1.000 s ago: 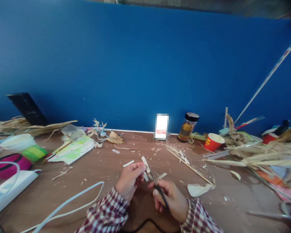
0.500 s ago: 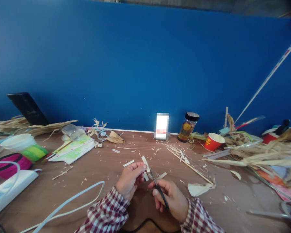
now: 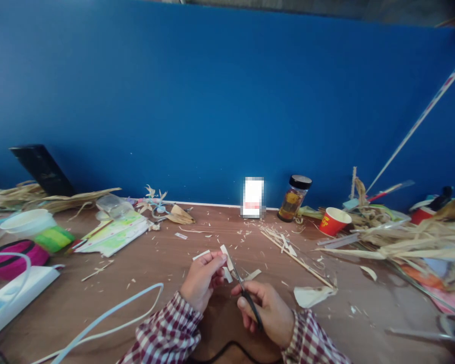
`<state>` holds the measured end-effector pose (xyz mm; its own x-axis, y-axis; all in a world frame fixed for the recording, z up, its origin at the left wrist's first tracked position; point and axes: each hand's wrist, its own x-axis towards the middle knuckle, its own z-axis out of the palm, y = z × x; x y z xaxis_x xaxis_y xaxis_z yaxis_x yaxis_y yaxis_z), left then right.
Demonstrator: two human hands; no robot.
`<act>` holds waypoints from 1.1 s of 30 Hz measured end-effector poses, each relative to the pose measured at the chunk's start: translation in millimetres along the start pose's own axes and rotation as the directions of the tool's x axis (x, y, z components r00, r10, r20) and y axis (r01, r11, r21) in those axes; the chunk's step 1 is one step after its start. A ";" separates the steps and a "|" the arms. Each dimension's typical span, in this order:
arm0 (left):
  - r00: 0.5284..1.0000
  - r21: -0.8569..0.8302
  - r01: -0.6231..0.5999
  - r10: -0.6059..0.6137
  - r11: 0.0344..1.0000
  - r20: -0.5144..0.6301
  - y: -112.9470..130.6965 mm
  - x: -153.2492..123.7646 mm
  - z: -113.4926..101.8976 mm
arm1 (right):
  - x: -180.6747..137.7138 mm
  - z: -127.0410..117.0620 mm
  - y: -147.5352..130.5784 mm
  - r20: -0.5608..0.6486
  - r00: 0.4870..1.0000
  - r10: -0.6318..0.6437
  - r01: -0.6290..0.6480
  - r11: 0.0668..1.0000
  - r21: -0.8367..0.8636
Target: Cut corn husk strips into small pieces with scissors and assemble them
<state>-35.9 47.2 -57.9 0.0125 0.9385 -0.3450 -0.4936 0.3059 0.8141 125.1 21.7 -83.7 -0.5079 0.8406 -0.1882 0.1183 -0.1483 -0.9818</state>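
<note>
My left hand (image 3: 203, 280) pinches a narrow pale strip (image 3: 226, 257), which looks like corn husk, between thumb and fingertips. In my right hand (image 3: 267, 308) are black-handled scissors (image 3: 253, 305), their blades pointing up and left against the strip. Whether the blades are parted is too small to tell. Another cut pale piece (image 3: 253, 275) lies on the table just beyond the scissors. One more white strip (image 3: 201, 255) shows behind my left knuckles.
Husk scraps and thin sticks (image 3: 296, 258) litter the brown table (image 3: 167, 323). Beyond stand a lidded jar (image 3: 291, 199) and a red paper cup (image 3: 334, 221). Dried husks (image 3: 398, 247) pile up at right. A white cable (image 3: 117, 316) and power strip (image 3: 23, 288) lie at left.
My left hand and the strip have shifted very slightly left. The scissors have tilted a little the same way, with the blades still at the strip.
</note>
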 end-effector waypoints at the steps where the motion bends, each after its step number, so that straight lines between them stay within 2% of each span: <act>1: 1.000 0.009 -0.005 0.005 1.000 0.000 -0.2 0.3 0.0 | 0.0 0.2 0.3 0.001 1.000 0.003 -0.003 1.000 -0.003; 8: 0.999 0.052 -0.037 0.038 0.998 -0.017 -1.9 1.8 -0.6 | -0.3 0.9 1.2 -0.001 1.000 0.012 -0.012 1.000 -0.015; 16: 0.998 0.099 -0.062 0.060 0.993 0.020 -0.7 1.8 -1.6 | 0.2 -0.6 0.6 0.010 1.000 0.014 -0.014 1.000 -0.019; 33: 0.999 0.184 -0.027 0.021 0.982 0.037 -3.5 -1.3 1.8 | -2.1 0.4 -2.0 -0.003 1.000 -0.017 0.017 1.000 0.001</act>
<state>-32.7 45.2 -59.5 0.0340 0.9498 -0.3109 -0.3249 0.3047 0.8953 125.6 20.0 -81.4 -0.5077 0.8443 -0.1714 0.1087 -0.1345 -0.9849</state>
